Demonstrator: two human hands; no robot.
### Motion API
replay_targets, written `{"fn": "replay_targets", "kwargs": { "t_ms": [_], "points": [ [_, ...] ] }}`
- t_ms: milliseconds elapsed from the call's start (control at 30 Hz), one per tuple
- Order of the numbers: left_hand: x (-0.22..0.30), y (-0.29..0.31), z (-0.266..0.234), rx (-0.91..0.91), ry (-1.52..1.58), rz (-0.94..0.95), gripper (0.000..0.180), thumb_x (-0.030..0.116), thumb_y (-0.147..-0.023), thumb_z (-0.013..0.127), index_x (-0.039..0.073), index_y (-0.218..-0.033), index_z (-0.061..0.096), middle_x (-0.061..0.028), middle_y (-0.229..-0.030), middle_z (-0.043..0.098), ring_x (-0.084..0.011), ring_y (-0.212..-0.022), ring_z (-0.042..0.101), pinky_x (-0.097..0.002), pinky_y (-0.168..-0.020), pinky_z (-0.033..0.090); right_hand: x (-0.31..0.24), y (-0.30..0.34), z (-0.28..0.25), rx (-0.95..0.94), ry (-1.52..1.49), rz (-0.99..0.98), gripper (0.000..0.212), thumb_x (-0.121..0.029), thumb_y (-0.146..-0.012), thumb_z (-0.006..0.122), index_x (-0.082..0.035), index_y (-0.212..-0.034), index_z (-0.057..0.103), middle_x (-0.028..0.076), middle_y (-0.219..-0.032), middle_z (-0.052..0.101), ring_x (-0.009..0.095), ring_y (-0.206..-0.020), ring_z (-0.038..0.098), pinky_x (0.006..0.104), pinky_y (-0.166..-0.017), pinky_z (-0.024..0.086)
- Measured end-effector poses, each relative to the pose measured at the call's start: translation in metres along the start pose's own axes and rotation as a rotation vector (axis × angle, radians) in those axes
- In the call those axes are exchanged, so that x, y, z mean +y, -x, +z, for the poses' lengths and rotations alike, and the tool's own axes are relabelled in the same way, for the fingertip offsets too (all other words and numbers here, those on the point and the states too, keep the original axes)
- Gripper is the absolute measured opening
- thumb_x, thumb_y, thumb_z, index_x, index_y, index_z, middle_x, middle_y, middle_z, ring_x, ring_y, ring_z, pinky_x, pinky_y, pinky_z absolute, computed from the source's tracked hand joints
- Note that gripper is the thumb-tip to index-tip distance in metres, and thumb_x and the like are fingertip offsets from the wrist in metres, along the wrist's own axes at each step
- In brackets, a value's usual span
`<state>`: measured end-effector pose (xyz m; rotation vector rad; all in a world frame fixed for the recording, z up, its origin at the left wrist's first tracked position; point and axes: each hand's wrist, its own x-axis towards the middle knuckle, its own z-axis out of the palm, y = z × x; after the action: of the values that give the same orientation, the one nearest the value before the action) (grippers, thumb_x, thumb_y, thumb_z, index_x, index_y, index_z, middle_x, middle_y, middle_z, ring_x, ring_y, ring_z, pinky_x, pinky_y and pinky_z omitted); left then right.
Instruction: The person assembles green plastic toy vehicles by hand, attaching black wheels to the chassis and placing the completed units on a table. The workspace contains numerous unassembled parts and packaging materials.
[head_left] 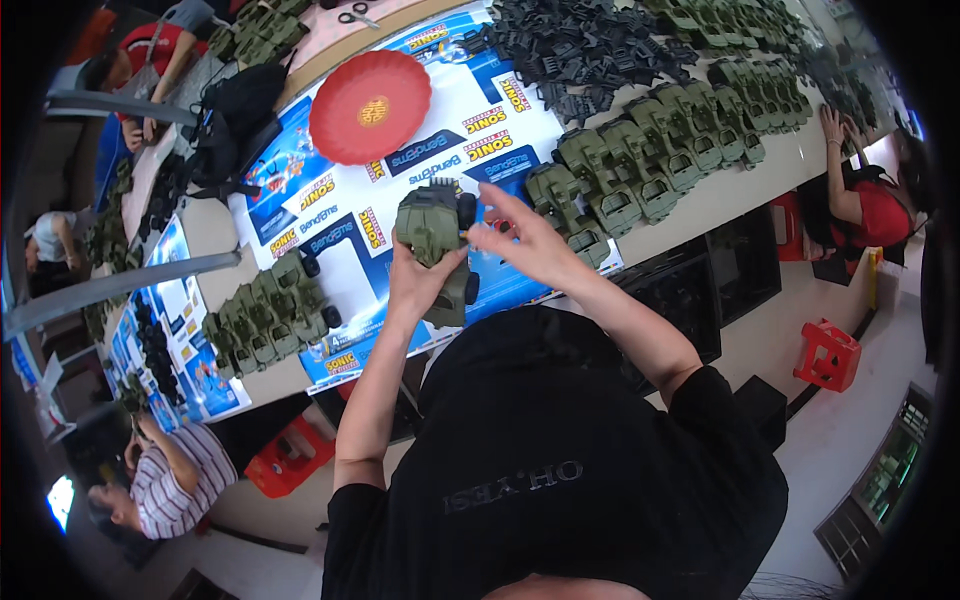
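The left hand is clamped on an olive-green toy vehicle, thumb and fingers gripping its body from the near side. The vehicle is held up in front of the wearer's black shirt, above a blue-and-white printed sheet near the table's front edge; dark wheels show along its right side. The right hand is apart from the left, its thumb and fingers parted, at the wheeled side of the vehicle; whether its fingertips make contact, or carry a small part, cannot be told from this view. To the left, a row of similar green vehicles stands side by side, close together. To the right, a longer row of green bodies extends toward the table's far right. Beyond the held vehicle, a red scalloped dish with a gold centre emblem rests on the sheet. A heap of black parts lies at the far side, and scissors lie on a pink surface farther off. A co-worker in a striped shirt is at lower left; another in red is at right. A red stool stands on the floor at right.
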<state>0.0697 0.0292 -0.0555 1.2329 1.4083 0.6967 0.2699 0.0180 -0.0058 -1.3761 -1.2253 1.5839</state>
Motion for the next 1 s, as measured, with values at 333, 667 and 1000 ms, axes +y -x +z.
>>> {"fn": "replay_targets", "kwargs": {
  "t_ms": [333, 667, 1000],
  "points": [
    [0.06, -0.027, 0.061, 0.053, 0.686, -0.141, 0.066, 0.022, -0.085, 0.069, 0.007, -0.13, 0.024, -0.0127, -0.119, 0.047, -0.0196, -0.111, 0.049, -0.0343, -0.093, 0.044, 0.006, 0.008, 0.006, 0.321, 0.891, -0.277, 0.1, -0.035, -0.054, 0.083, -0.007, -0.137, 0.033, 0.02, -0.131, 0.037, 0.035, -0.119, 0.038, 0.0479, -0.088, 0.034],
    [0.115, -0.057, 0.104, -0.056, 0.331, -0.055, 0.089, 0.026, -0.084, 0.07, 0.007, -0.145, 0.008, -0.0181, -0.138, 0.028, -0.0239, -0.121, 0.041, -0.038, -0.1, 0.036, -0.005, -0.019, -0.136, 0.548, 0.619, -0.455, 0.071, -0.025, -0.063, 0.074, -0.001, -0.124, 0.046, 0.025, -0.118, 0.045, 0.039, -0.112, 0.045, 0.0412, -0.098, 0.038],
    [0.054, -0.053, 0.106, -0.027, 0.02, -0.11, 0.037, 0.021, -0.088, 0.064, 0.003, -0.118, 0.056, -0.0064, -0.105, 0.06, -0.0153, -0.093, 0.06, -0.0283, -0.077, 0.045, -0.002, -0.058, -0.374, 1.0, 0.629, -0.21, 0.076, -0.035, -0.062, 0.076, -0.005, -0.126, 0.049, 0.021, -0.117, 0.051, 0.03, -0.106, 0.054, 0.0358, -0.09, 0.043]
  ]
}}
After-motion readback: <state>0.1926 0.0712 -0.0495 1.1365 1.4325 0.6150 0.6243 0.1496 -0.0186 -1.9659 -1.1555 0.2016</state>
